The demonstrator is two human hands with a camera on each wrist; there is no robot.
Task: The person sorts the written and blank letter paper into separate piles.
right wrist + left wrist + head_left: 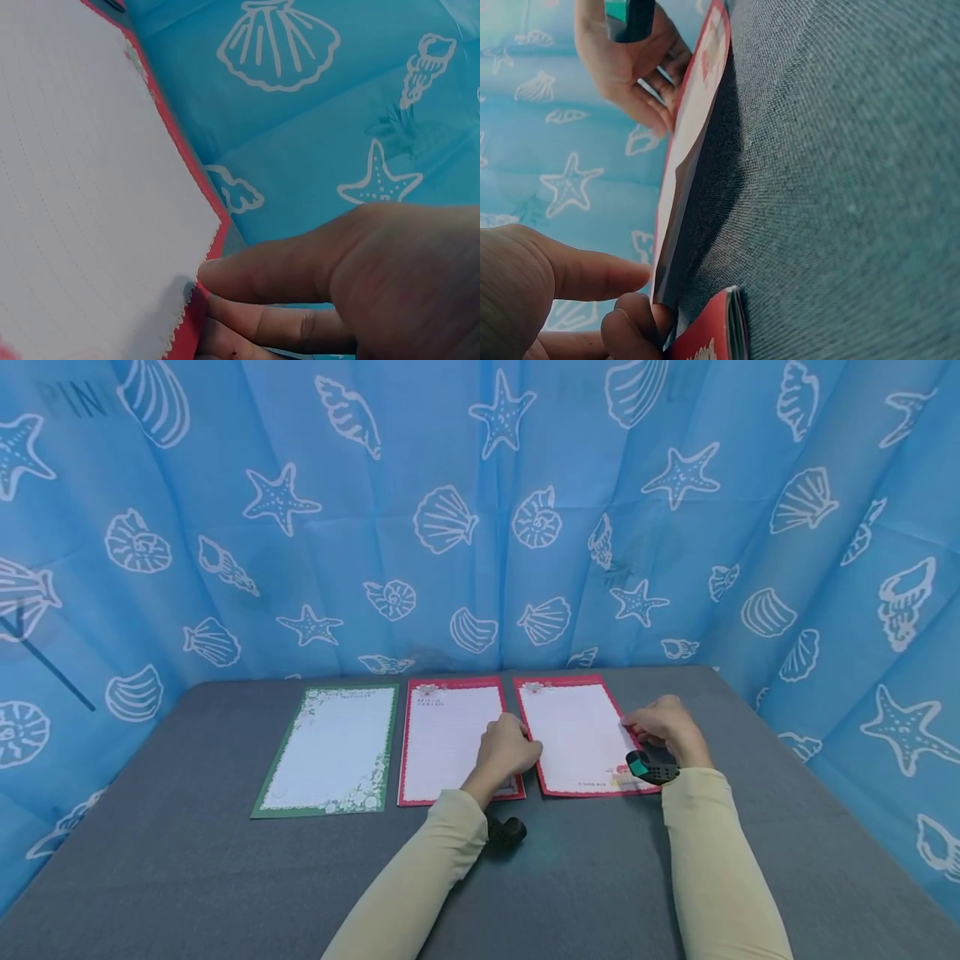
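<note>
A red-bordered sheet of letter paper [573, 735] lies at the right of the row, its near edge lifted slightly off the table in the left wrist view. My left hand [505, 747] pinches its left edge between thumb and fingers. On the opposite edge, my right hand [670, 727] pinches the same sheet, thumb on top and fingers underneath, as the right wrist view shows. Under my left forearm and hand sits a second red-bordered stack of paper [450, 739], partly covered. Its layered corner [720, 330] shows in the left wrist view.
A green-bordered sheet [330, 752] with white flowers lies at the left of the row. All the papers rest on a grey cloth-covered table [225, 877]. Behind it hangs a blue curtain [465, 577] printed with shells and starfish.
</note>
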